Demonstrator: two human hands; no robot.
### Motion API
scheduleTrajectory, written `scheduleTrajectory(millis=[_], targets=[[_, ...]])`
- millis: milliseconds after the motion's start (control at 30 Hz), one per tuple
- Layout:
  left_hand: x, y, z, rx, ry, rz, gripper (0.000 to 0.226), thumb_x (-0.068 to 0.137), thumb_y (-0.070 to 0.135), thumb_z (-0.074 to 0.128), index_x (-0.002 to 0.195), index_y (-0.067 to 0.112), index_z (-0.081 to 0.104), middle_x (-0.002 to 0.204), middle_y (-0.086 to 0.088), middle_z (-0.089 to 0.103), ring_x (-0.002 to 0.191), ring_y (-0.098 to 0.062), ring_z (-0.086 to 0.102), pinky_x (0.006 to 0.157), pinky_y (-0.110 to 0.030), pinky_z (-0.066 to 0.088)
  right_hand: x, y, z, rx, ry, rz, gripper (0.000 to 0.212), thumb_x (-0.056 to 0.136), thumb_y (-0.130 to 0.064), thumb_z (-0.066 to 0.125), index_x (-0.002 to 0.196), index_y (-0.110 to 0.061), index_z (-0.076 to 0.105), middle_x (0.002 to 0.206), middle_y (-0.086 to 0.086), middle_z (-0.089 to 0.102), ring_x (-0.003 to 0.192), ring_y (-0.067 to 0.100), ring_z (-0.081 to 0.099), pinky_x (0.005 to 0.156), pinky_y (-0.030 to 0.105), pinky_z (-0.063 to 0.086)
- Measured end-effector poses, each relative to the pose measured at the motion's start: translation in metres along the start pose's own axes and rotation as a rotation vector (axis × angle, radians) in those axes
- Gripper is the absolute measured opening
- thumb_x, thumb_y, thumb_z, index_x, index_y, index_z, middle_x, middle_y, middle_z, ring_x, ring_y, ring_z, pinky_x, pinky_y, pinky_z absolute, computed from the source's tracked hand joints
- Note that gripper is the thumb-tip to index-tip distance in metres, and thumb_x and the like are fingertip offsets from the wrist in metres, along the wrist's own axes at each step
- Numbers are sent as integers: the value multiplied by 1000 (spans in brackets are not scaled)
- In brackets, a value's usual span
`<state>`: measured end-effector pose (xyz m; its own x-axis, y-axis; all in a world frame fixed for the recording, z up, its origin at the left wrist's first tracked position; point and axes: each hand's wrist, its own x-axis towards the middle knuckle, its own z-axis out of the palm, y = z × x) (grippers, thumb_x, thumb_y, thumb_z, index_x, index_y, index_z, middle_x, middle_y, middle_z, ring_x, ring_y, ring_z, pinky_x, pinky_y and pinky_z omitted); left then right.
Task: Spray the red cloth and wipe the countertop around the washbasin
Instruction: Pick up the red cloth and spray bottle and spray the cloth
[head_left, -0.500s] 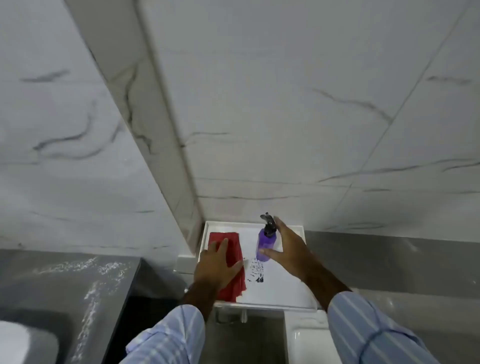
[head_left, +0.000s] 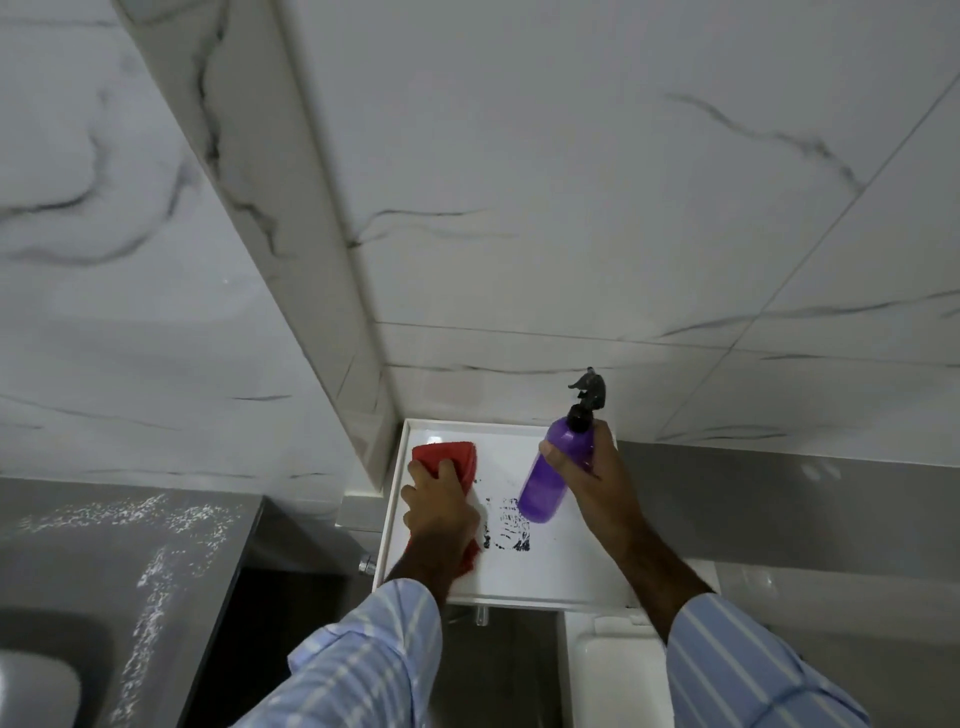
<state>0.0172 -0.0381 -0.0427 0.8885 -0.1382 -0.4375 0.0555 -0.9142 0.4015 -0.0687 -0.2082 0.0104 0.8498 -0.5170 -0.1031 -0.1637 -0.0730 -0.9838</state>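
A red cloth (head_left: 451, 459) lies on the left part of a white shelf (head_left: 545, 582) against the marble wall. My left hand (head_left: 439, 512) rests on the cloth with its fingers curled over it, gripping it. My right hand (head_left: 597, 478) is wrapped around a purple spray bottle (head_left: 553, 475) with a black trigger head (head_left: 589, 389). The bottle is lifted off the shelf and tilted, head up and to the right. A black smudged print (head_left: 511, 525) marks the shelf between the two hands.
A grey countertop (head_left: 130, 545) with white streaks lies at the left, the rim of a washbasin (head_left: 31, 680) at its lower left corner. A white fixture (head_left: 608, 670) sits below the shelf. A marble pillar (head_left: 332, 291) juts out beside the shelf's left edge.
My right hand has closed on the purple spray bottle and lifted it off the shelf, tilting it. My left hand has curled tighter on the red cloth.
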Motion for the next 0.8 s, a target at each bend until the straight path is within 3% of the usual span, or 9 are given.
scheduleTrajectory(millis=[67, 100, 167, 300, 400, 500, 567, 667, 800], targets=[[1, -1, -19, -437, -100, -26, 56, 95, 13, 71, 148, 8, 52, 144, -22, 51, 121, -37, 68, 104, -44, 61, -3, -16, -7, 64, 67, 6, 36, 87, -28, 83, 111, -36, 58, 100, -10, 73, 96, 20, 71, 77, 33, 61], [0, -2, -28, -756, -186, -57, 48, 92, 5, 67, 140, 5, 59, 122, -20, 66, 96, -30, 76, 85, -41, 67, -5, -25, -10, 99, 93, 15, 38, 85, -27, 83, 111, -35, 58, 99, -7, 75, 95, 24, 73, 78, 40, 63], [-8, -7, -51, -1223, -399, -113, 39, 75, 4, 56, 113, 4, 64, 81, -11, 64, 60, -22, 63, 54, -30, 54, -9, -48, -13, 161, 112, 17, 50, 79, -26, 82, 119, -37, 54, 105, 3, 75, 91, 29, 75, 79, 47, 64], [-30, -6, -86, -1744, -687, -151, 66, 71, 15, 48, 133, -3, 58, 96, -23, 65, 72, -31, 67, 65, -34, 63, -20, -89, -21, -23, -4, 3, 75, 73, -21, 75, 139, -47, 50, 97, 2, 76, 81, 20, 73, 73, 35, 63], [-47, 1, -98, -1951, -789, -71, 77, 79, 25, 46, 150, -1, 53, 124, -27, 65, 98, -36, 74, 101, -47, 59, -29, -115, -22, -87, -142, 56, 53, 70, -22, 76, 116, -46, 65, 81, 0, 75, 74, 21, 73, 71, 36, 60], [-60, 4, -102, -2026, -798, -50, 67, 92, 34, 39, 150, 6, 56, 145, -25, 58, 128, -43, 62, 130, -64, 28, -44, -138, -20, -108, -252, 141, 39, 76, -21, 81, 108, -40, 69, 76, 0, 74, 67, 23, 74, 66, 36, 61], [-71, 6, -106, -2039, -789, -48, 65, 95, 40, 40, 143, 4, 64, 140, -26, 64, 123, -44, 66, 121, -66, 42, -56, -153, -19, -122, -349, 187, 34, 78, -19, 80, 107, -35, 72, 77, 5, 74, 65, 24, 72, 60, 32, 60], [-86, 9, -110, -2023, -730, -35, 58, 94, 41, 45, 112, 0, 83, 110, -26, 78, 95, -44, 78, 86, -57, 65, -67, -169, -12, -135, -434, 256, 16, 78, -16, 78, 92, -23, 74, 76, 9, 71, 60, 23, 67, 54, 30, 57], [-101, 14, -113, -1968, -615, -84, 54, 93, 39, 48, 112, -3, 77, 100, -24, 76, 86, -40, 76, 84, -46, 64, -65, -182, 0, -178, -426, 310, 7, 73, -10, 73, 74, -16, 70, 67, 8, 67, 50, 19, 61, 50, 26, 50]])
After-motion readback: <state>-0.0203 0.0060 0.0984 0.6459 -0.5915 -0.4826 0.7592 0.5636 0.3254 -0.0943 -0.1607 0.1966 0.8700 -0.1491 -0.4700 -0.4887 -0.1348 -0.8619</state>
